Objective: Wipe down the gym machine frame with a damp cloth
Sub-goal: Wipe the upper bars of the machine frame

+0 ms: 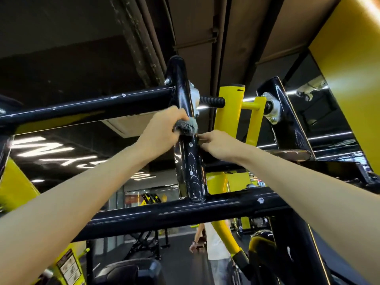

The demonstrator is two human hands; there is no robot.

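I look up at a black gym machine frame. Its upright black post [190,161] rises from a lower crossbar [185,214] to an upper crossbar [86,108]. My left hand [162,128] grips a grey cloth [186,126] and presses it around the post, just below the upper crossbar. My right hand [218,144] reaches to the post's right side below the cloth, fingers curled against its edge; what they touch is hidden. The post shows white scuffs and wet streaks.
A yellow lever arm [228,112] on a threaded axle sits right of the post, with a second black upright [287,120] beyond it. A person in a white top [216,243] stands below, past the frame. A black seat pad [127,272] lies lower centre.
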